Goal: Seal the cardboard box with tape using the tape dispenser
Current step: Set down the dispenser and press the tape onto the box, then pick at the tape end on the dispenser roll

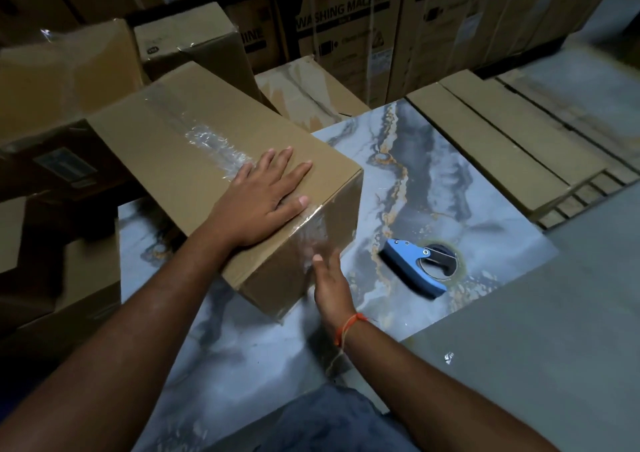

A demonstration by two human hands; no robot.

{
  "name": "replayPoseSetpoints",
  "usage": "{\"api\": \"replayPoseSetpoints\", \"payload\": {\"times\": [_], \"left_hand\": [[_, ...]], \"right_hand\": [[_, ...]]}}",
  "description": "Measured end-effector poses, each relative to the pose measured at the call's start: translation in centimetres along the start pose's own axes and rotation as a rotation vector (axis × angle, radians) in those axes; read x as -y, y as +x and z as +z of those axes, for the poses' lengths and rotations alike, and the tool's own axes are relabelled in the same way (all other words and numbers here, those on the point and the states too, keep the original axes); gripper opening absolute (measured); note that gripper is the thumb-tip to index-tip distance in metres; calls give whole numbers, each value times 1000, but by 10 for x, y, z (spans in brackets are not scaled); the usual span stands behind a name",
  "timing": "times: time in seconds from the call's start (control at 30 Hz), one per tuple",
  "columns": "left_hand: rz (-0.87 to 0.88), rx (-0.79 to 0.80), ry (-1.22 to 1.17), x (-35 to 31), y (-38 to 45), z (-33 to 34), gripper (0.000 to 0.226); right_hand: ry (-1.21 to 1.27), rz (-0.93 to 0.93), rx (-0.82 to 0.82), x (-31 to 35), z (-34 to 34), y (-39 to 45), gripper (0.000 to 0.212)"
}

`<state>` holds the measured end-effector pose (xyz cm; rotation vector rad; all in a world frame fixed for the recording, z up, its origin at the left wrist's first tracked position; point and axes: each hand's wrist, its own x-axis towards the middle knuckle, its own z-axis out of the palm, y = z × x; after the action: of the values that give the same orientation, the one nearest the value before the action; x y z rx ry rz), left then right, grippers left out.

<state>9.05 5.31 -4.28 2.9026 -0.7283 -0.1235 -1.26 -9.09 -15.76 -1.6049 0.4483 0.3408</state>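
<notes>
A brown cardboard box (166, 147) lies closed on a marble-patterned surface (415, 174). A strip of clear, wrinkled tape (207, 140) runs along its top seam and folds down over the near end face. My left hand (263, 199) rests flat on the top near that end, fingers spread over the tape. My right hand (329, 278) presses its open fingers against the taped end face. The blue tape dispenser (415, 266) lies on the surface to the right of the box, apart from both hands.
Other cardboard boxes (62, 81) crowd the left and back, with tall washing machine cartons (346, 36) behind. Flattened cardboard sheets (502, 147) lie stacked at the right. A grey floor (554, 347) borders the marble slab at the lower right.
</notes>
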Motion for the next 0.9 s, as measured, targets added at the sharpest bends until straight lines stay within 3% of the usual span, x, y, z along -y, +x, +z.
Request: {"api": "replayPoseSetpoints", "payload": {"times": [0.13, 0.2, 0.33, 0.4, 0.5, 0.63, 0.8, 0.9], "left_hand": [[-109, 6, -115, -24, 4, -8, 73], [-90, -75, -266, -54, 5, -12, 74], [133, -355, -602, -123, -8, 9, 39], [152, -365, -719, -142, -8, 34, 25], [-53, -236, -905, -147, 4, 71, 24], [-508, -193, -1275, -149, 23, 107, 20], [-877, -227, -1431, -164, 26, 143, 20], [-1028, -254, -1471, -179, 21, 158, 19]], "right_hand": [[-99, -186, -93, 0, -49, -9, 59], [-212, -323, -183, 0, -85, -4, 47], [-658, -483, -244, -10, -151, 13, 31], [-861, -485, -191, -18, -177, 25, 37], [-1129, -448, -98, -26, -200, 41, 48], [-1374, -498, 7, -23, -206, 50, 59], [-1374, -696, 9, -18, -212, 59, 69], [-1310, -772, 160, -14, -217, 62, 66]]}}
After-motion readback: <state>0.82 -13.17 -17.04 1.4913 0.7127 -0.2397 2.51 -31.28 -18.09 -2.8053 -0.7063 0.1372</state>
